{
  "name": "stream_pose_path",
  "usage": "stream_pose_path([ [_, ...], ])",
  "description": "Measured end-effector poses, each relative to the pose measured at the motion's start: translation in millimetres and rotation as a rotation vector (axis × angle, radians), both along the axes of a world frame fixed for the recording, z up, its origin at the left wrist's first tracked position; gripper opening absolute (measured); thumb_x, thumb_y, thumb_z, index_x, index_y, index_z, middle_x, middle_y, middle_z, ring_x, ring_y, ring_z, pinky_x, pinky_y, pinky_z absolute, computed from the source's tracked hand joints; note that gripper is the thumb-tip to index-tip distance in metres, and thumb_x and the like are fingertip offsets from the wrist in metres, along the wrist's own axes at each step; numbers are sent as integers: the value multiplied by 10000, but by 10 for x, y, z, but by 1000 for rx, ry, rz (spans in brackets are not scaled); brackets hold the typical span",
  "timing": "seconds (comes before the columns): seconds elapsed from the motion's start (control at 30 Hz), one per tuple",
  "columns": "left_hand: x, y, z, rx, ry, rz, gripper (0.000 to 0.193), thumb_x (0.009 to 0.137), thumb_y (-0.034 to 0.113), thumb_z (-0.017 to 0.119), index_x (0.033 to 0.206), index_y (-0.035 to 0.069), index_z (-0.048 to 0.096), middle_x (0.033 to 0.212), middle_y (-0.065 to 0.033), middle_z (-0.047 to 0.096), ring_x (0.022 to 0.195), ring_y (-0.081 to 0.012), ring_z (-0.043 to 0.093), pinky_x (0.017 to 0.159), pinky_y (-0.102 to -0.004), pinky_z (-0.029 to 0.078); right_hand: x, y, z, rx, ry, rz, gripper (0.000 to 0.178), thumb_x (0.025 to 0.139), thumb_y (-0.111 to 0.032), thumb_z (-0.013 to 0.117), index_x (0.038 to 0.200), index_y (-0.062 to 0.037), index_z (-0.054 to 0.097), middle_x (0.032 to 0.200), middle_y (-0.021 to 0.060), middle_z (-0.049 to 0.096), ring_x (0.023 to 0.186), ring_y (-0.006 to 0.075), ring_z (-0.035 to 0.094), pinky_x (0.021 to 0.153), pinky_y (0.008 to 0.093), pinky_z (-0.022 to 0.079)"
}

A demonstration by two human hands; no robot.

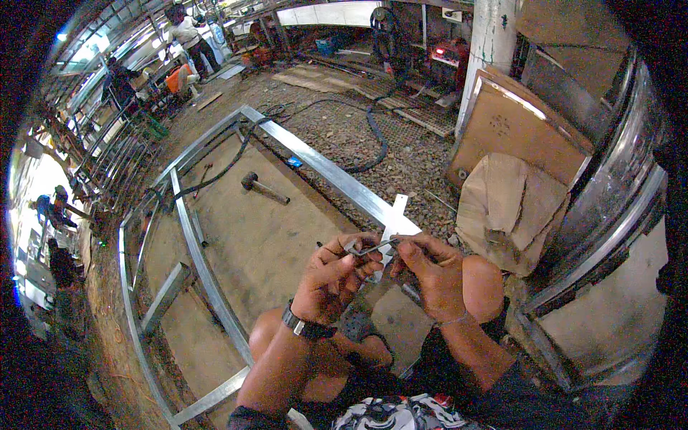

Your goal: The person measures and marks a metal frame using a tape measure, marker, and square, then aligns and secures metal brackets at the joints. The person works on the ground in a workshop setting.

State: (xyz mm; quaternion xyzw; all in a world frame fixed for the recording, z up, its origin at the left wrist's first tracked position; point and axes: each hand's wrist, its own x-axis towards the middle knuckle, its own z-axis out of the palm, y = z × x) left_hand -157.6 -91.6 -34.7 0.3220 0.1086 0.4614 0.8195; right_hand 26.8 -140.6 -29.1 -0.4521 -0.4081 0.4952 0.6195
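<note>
My left hand (331, 278), with a dark watch on its wrist, pinches one end of a thin bent metal piece (374, 249). My right hand (435, 278) closes its fingertips on the other end. The piece is too small to name. Just behind my fingers a flat white strip (398, 209) with a small hole crosses the silver metal frame (330, 168); its lower part is partly hidden by my hands, and I cannot tell whether it is held. Inside the frame a mallet (252, 183) lies on a brown board (247, 236).
A black cable (378, 136) crosses the gravel and frame. Beside the frame bar lies a small blue object (294, 163). Cardboard sheets (505, 208) lean against a post (489, 50) at right. A lit red machine (446, 56) stands behind. Other people (192, 41) are at the far left.
</note>
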Motion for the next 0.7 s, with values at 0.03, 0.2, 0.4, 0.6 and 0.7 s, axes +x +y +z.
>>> stream_pose_path([
  [0.03,2,-11,5,-19,-42,-2,364,892,97,652,1203,-71,565,1238,-201,598,1086,-285,627,980,-403,505,14,-19,20,22,-41,9,235,920,-162,704,1092,-2,717,881,32,682,776,80,597,689,228,490],
  [0.2,-46,-56,30,-99,-155,17,269,860,97,634,1079,-52,582,1255,-232,566,1076,-319,614,973,-416,499,31,-111,94,261,-233,83,347,848,-68,748,1188,-36,687,1009,42,639,854,103,588,744,246,495],
  [0.4,-133,-77,37,-114,-144,-99,256,842,130,633,1016,-46,570,1246,-242,552,1043,-331,611,935,-413,506,145,29,227,673,-681,111,394,742,-30,811,1120,-63,708,1043,84,650,925,216,644,810,327,534],
  [0.6,-180,-71,21,-96,-207,-206,331,832,129,637,1090,-67,567,1250,-249,551,1056,-332,616,932,-424,511,151,-20,269,701,-730,140,386,703,-42,812,1076,-58,714,1060,106,690,975,258,675,833,350,555],
  [0.7,-172,-75,-18,-75,-190,-178,378,848,141,651,1143,-80,567,1261,-244,558,1050,-321,626,929,-421,521,172,-39,257,694,-750,153,386,689,-33,808,1064,-57,719,1064,102,704,962,253,688,824,337,563],
])
